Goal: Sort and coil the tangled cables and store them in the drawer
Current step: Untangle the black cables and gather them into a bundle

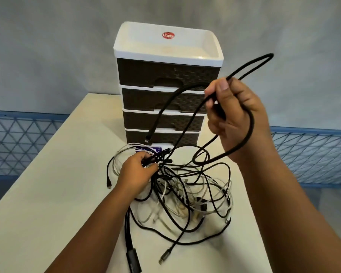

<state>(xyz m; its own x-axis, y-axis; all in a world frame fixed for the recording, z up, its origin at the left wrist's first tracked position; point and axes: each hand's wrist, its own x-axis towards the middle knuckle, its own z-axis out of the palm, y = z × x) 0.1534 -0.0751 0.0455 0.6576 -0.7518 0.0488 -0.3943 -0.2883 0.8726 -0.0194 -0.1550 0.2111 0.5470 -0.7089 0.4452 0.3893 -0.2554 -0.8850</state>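
Lifting a black cable (185, 119) at right of centre.
Right hand (232, 113) raised, fist closed around it; left hand (140, 172) lower, pinching the cable tangle (185, 196) on the surface (47, 194).

Single view, head-worn wide-angle camera. Looks forward and down from above near edge of worktop (47, 194). Both forearms enter from bottom edge, so lens sits close behind hands. Right hand (232, 113) raised, large in frame, nearest to lens; left hand (136, 172) lower, farther out over cable tangle (185, 194). Drawer unit (165, 95) stands at far end of worktop, fronts facing camera, top tray seen from above. Grey wall (47, 46) fills background; blue lattice rail (18, 144) curves at both sides from wide-angle distortion. No second view.
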